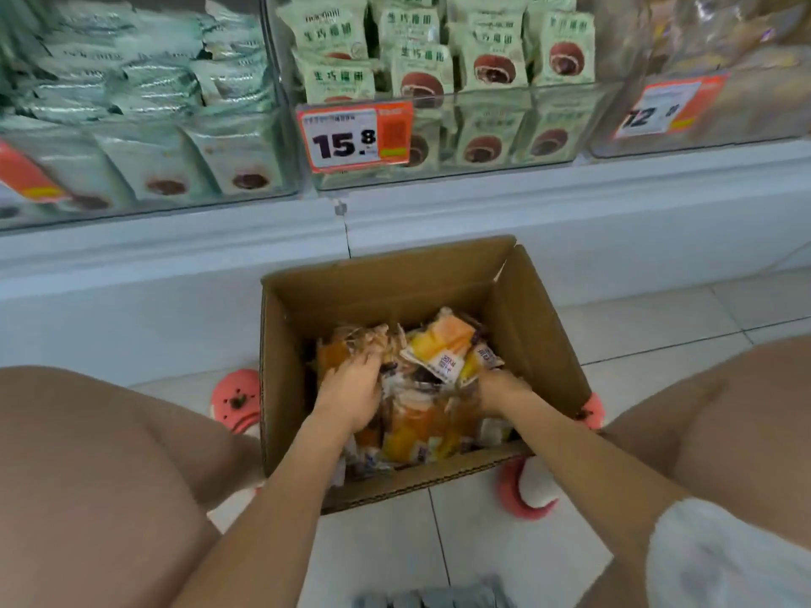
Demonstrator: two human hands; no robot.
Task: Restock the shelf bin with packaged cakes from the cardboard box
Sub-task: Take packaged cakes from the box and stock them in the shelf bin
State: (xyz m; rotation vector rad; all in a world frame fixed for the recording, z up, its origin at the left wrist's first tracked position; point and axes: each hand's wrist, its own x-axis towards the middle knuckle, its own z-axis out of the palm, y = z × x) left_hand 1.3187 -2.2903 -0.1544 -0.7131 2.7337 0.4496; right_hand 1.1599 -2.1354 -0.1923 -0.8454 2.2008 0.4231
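Observation:
An open cardboard box [540, 326] stands on the floor between my knees, holding several orange and yellow packaged cakes [443, 344]. Both hands are down inside it. My left hand [351, 390] grips a bunch of packets on the left side of the pile. My right hand [498, 390] closes on packets on the right side, fingers partly buried among them. Above, a clear shelf bin [566, 120] holds pale green packaged cakes and carries a 15.8 price tag [355, 136].
A clear bin of pale blue-green packets [131, 125] sits to the left, and another bin with a 12 tag [658, 109] to the right. The white shelf base [570, 239] runs behind the box. My pink shoes [237, 399] rest on the white tiled floor [649, 326].

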